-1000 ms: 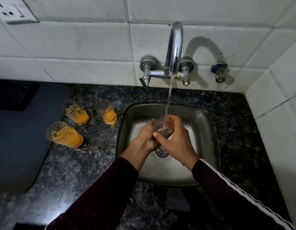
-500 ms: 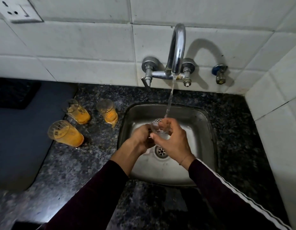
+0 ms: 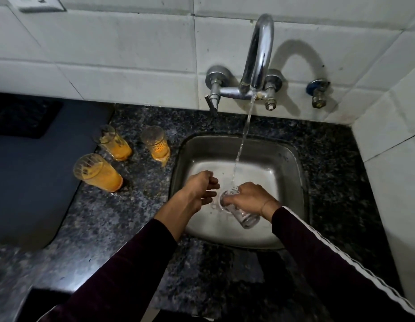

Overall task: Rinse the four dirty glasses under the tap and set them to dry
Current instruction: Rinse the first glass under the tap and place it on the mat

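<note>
Water [image 3: 242, 145] runs in a thin stream from the chrome tap [image 3: 258, 54] at the top centre of the frame down into the steel sink [image 3: 292, 163], landing at the mouth of a clear glass [image 3: 244, 216] held low in the basin. This glass looks clean and see-through, tilted so its open rim points toward the left of the frame and its base toward the lower right. The right hand [image 3: 250, 198] is closed around it from above, fingers wrapped near the rim. The left hand [image 3: 199, 189] hangs just beside it to the left, loosely curled and holding nothing, fingertips close to the rim; whether they touch it cannot be told.

Three more glasses stand on the dark speckled counter [image 3: 108, 217] left of the sink, all coated inside with orange residue: one [image 3: 97, 171] nearest the lower left, one [image 3: 114, 145] behind it, and one [image 3: 156, 145] closest to the sink's edge. Both sleeves are dark, the right one with white stripes.
</note>
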